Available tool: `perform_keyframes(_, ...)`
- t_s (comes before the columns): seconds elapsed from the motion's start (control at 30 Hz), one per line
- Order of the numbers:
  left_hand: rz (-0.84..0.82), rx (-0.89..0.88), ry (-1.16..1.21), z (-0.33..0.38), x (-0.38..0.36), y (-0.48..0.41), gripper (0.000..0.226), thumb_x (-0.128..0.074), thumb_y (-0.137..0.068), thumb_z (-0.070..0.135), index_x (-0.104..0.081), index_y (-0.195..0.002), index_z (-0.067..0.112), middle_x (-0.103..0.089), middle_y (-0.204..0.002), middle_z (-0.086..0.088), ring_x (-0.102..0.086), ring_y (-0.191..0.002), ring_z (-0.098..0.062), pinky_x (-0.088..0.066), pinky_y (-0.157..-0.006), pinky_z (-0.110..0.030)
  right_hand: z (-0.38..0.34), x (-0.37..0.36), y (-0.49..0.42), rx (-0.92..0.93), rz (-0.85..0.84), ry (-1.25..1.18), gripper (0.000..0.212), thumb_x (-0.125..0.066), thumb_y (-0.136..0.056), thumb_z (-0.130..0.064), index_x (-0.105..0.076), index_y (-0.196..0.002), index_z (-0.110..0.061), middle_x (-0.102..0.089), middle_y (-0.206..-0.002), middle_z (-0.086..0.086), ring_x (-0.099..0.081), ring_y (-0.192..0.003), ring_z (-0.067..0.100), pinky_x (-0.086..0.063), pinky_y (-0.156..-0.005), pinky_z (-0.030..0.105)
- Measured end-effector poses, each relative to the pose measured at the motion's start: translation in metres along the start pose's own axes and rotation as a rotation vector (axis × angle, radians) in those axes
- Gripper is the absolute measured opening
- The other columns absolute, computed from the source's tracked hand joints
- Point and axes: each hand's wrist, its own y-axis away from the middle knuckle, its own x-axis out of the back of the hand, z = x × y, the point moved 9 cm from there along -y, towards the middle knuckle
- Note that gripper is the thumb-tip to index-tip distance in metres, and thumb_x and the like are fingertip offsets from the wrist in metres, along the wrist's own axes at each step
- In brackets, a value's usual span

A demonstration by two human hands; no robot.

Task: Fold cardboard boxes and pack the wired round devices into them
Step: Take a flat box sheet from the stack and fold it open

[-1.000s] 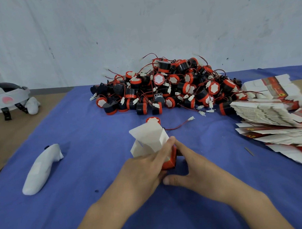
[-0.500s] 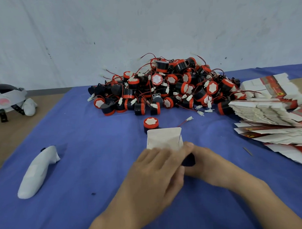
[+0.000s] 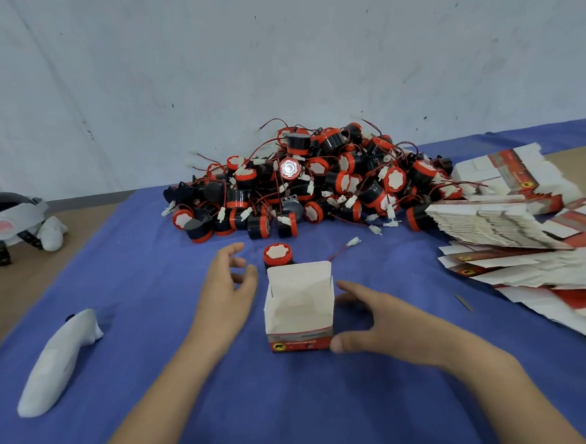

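The left hand (image 3: 228,289) hovers open with relaxed fingers, just left of the upright, open-topped cardboard box (image 3: 299,309). The right hand (image 3: 371,322) is spread along the box's right side, thumb touching its front corner. One wired round device (image 3: 278,254) stands just behind on the blue tabletop (image 3: 147,276).

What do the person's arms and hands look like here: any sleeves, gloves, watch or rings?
Both forearms are bare down to the frame's bottom edge, with no sleeve in view. The left hand and right hand are bare too: no gloves, no watch or wristband, no rings that I can make out, no cables or markers attached.
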Motion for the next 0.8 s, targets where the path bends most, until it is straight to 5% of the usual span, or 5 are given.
perform_keyframes(0.13,-0.228,0.161,-0.082,-0.015,-0.040,-0.030,0.069,-0.063,-0.096,0.032,-0.026,-0.153,0.020,-0.038,-0.150,-0.010,-0.054,-0.123,-0.029,-0.050,-0.095,-0.041,0.002,0.014,-0.003,0.023,0.055,-0.119,0.122,-0.066,-0.053,-0.084,-0.020,-0.157,-0.038,-0.050,-0.138,-0.030,-0.044,-0.130,-0.007,-0.038,-0.109,0.022)
perform_keyframes(0.23,-0.308,0.231,-0.185,-0.023,-0.057,-0.052,0.079,-0.065,-0.092,0.042,-0.023,-0.154,0.015,-0.035,-0.152,-0.016,-0.047,-0.130,-0.035,-0.041,-0.106,-0.044,0.006,0.025,-0.005,0.037,0.121,-0.186,0.118,-0.060,-0.055,-0.089,-0.025,-0.156,-0.038,-0.057,-0.125,-0.036,-0.051,-0.124,-0.008,-0.043,-0.106,0.025)
perform_keyframes(0.37,-0.331,0.153,-0.347,-0.024,-0.066,-0.062,0.051,-0.066,-0.089,0.050,-0.049,-0.125,0.019,-0.059,-0.120,-0.003,-0.058,-0.100,-0.019,-0.046,-0.083,-0.031,0.002,0.040,-0.005,0.069,0.271,-0.224,0.111,-0.052,-0.064,-0.084,-0.007,-0.157,-0.045,-0.047,-0.133,-0.033,-0.054,-0.117,-0.008,-0.047,-0.088,0.018)
perform_keyframes(0.53,0.007,0.212,0.036,-0.029,-0.018,-0.047,0.036,-0.069,-0.087,0.048,-0.056,-0.104,0.018,-0.065,-0.081,0.003,-0.062,-0.056,-0.004,-0.046,-0.045,-0.017,-0.010,0.069,0.006,0.160,0.533,-0.273,0.083,-0.048,-0.081,-0.069,-0.012,-0.154,-0.051,-0.042,-0.137,-0.033,-0.053,-0.116,-0.008,-0.051,-0.072,0.015)
perform_keyframes(0.8,0.310,0.151,0.460,-0.022,0.074,-0.004,0.043,-0.063,-0.092,0.049,-0.063,-0.122,0.018,-0.070,-0.107,0.003,-0.071,-0.080,-0.005,-0.055,-0.059,-0.021,-0.035,0.075,0.023,0.272,0.733,-0.250,0.049,-0.045,-0.098,-0.050,-0.030,-0.145,-0.053,-0.044,-0.140,-0.025,-0.048,-0.113,-0.017,-0.043,-0.080,0.014)
